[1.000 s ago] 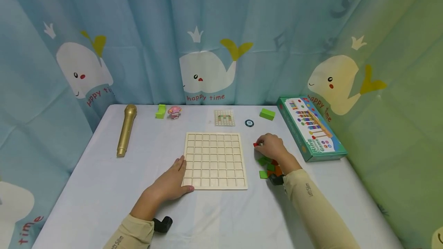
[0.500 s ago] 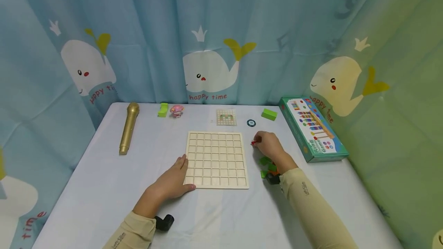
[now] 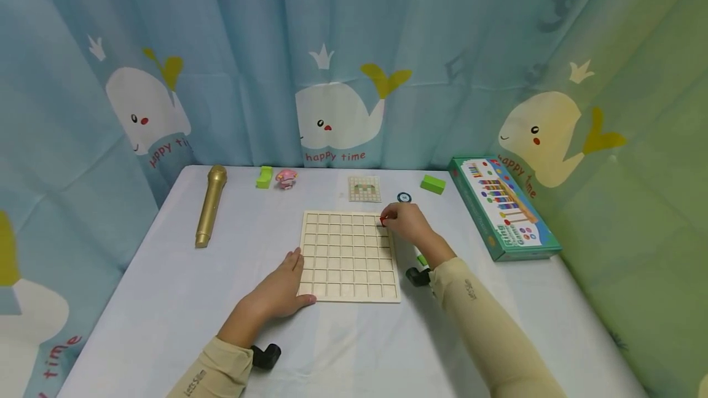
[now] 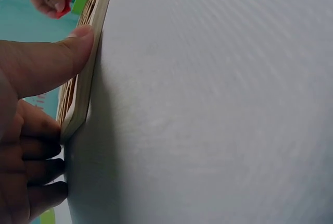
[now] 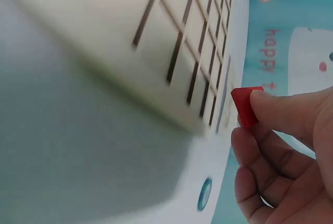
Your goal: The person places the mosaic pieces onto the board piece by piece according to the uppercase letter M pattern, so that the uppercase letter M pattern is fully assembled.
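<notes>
Since the earlier frame, the right hand (image 3: 408,224) has moved leftward, from beside the board (image 3: 348,257) to its far right corner, bringing along a red tile (image 5: 245,107). Thumb and fingers pinch the tile, which is raised off the board's surface. The left hand (image 3: 281,287) remains at the board's near left corner, fingers extended along the left edge, thumb resting on the near edge. Right of the board, the right wrist now hides most of the loose pieces, leaving part of a green tile (image 3: 422,260) in view.

White cloth covers the table (image 3: 243,226) and runs from the board's left edge to a gold microphone (image 3: 211,204), well apart. Beyond the far edge lie a printed card (image 3: 364,189) and, past the far right corner, a round chip (image 3: 404,198) and a rectangular green block (image 3: 433,184). A glossy cardboard box (image 3: 504,207) lies well apart to the right. A pink figurine (image 3: 286,179) and a stepped green piece (image 3: 264,177) stand beyond the far left corner.

Pale and wood-like, the board bears raised ribs dividing it into square recesses within a plain rim; the tile is flat-faced and straight-edged.
</notes>
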